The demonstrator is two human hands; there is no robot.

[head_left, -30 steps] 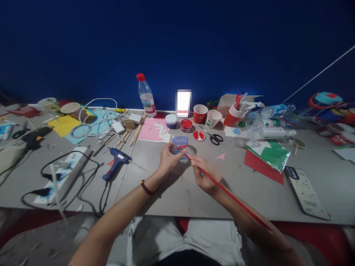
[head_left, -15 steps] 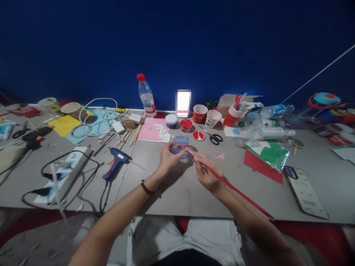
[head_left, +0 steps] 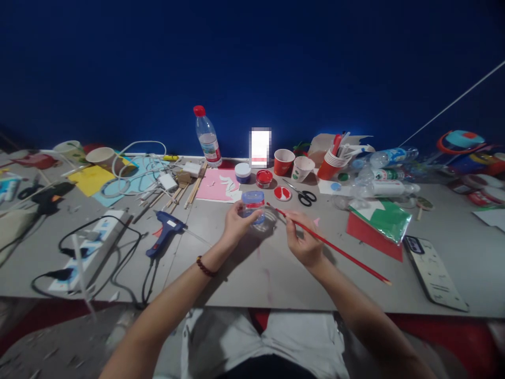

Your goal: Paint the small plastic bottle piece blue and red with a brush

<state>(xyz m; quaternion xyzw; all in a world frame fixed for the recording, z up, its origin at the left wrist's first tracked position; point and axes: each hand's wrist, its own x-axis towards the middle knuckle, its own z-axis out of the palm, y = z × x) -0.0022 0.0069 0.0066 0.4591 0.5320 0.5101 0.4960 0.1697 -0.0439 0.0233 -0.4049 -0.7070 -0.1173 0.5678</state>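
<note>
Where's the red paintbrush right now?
Right of centre in the head view, the red paintbrush is in the right hand, its tip just right of the clear plastic container in the left hand.

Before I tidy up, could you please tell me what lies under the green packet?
A red sheet shows along the near edge of the green packet. The rest underneath is covered, so I cannot tell how far it runs beneath.

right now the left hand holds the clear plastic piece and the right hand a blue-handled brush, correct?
Not quite: the brush is red-handled, not blue-handled, as the head view shows. The right hand does hold it, and the left hand holds the clear plastic piece.
</note>
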